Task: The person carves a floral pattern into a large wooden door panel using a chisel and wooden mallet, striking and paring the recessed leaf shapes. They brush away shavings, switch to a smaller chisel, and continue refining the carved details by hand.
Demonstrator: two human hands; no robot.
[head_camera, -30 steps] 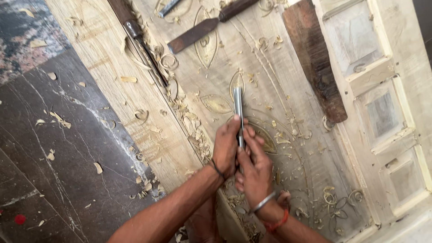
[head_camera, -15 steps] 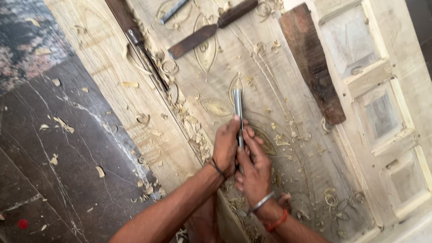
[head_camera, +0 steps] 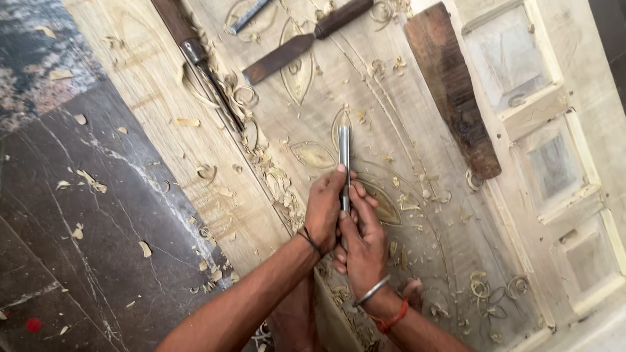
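Note:
Both my hands grip one metal carving gouge (head_camera: 343, 151), its blade pointing away from me onto a pale wooden door panel (head_camera: 417, 117) with carved leaf shapes. My left hand (head_camera: 325, 210) wraps the shaft from the left, with a dark band on its wrist. My right hand (head_camera: 360, 244) clasps the handle just behind it and wears a metal bangle and a red thread. The gouge's tip rests at a carved petal (head_camera: 339, 120). A finished leaf shape (head_camera: 314, 155) lies just to the left of the blade.
Two more chisels (head_camera: 297, 47) (head_camera: 202, 62) and a metal tool (head_camera: 248, 14) lie at the top of the panel. A dark wooden mallet (head_camera: 453, 85) rests to the right. Curled shavings (head_camera: 274, 182) litter the wood. Dark stone floor (head_camera: 78, 228) lies to the left, framed panels (head_camera: 554, 163) to the right.
My hands and the gouge keep the same grip and spot; the view has shifted only slightly.

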